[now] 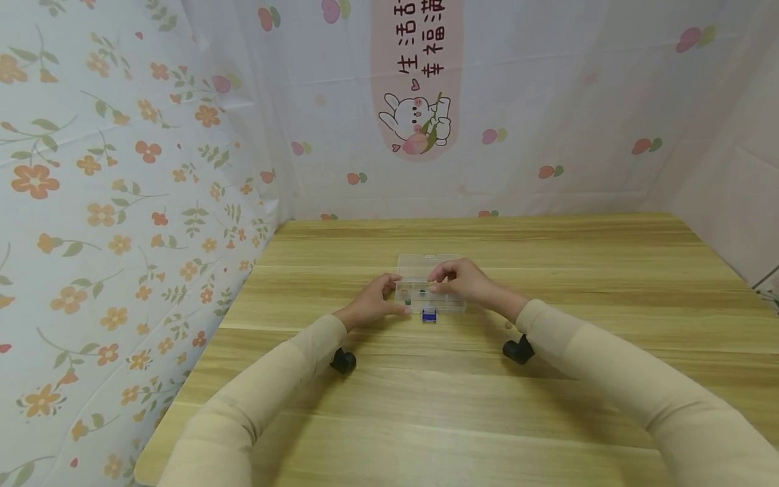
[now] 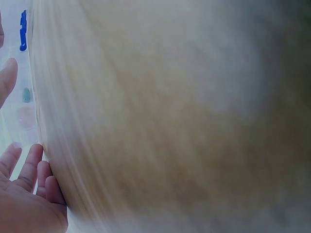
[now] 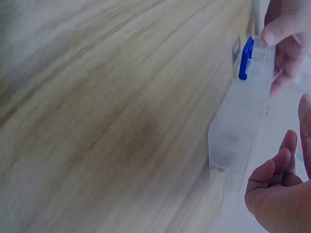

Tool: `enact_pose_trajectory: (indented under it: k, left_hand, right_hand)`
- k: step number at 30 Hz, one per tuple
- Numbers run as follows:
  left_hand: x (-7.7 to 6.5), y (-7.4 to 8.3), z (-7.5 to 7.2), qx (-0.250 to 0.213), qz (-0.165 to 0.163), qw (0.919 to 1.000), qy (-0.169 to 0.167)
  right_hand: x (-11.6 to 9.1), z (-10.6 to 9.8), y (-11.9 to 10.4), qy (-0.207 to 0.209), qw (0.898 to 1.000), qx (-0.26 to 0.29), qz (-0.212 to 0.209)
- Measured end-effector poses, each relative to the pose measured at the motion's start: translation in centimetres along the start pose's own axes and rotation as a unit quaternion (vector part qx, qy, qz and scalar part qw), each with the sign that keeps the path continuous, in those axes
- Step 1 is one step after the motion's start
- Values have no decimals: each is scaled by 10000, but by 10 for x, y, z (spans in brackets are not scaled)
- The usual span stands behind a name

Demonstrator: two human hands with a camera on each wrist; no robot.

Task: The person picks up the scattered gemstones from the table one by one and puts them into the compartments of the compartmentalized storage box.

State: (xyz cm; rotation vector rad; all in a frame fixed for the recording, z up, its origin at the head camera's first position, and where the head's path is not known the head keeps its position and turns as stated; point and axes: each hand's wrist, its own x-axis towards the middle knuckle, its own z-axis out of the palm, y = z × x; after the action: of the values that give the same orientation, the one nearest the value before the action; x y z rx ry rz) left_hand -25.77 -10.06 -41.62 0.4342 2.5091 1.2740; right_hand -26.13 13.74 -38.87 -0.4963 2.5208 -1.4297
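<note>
A clear plastic box [image 1: 450, 306] with compartments lies on the table, its clear lid [image 1: 415, 265] folded back behind it. A blue latch [image 1: 429, 315] sticks out at its front; the right wrist view shows this latch [image 3: 247, 60] too. My left hand [image 1: 376, 297] holds the box's left end, thumb at the front, fingers behind. One small green piece [image 1: 408, 302] and a dark one [image 1: 422, 292] sit in the compartments. Over the box's right part is my right hand [image 1: 465, 279], thumb and index finger close together; I cannot tell whether something small is between them.
The wooden table [image 1: 426, 406] runs to a wall with a printed cloth [image 1: 517, 88]. A small round brown spot [image 1: 508, 325] shows right of the box. Black wrist mounts hang under the left sleeve [image 1: 268, 385] and the right sleeve [image 1: 596, 352].
</note>
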Motion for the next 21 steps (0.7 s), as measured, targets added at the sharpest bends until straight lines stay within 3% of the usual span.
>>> enact_pose_trajectory:
  k: [21]
  left_hand:
    - [-1, 1, 0, 46, -8, 10000, -9]
  right_hand:
    - [7, 16, -4, -274, 9987, -355, -260]
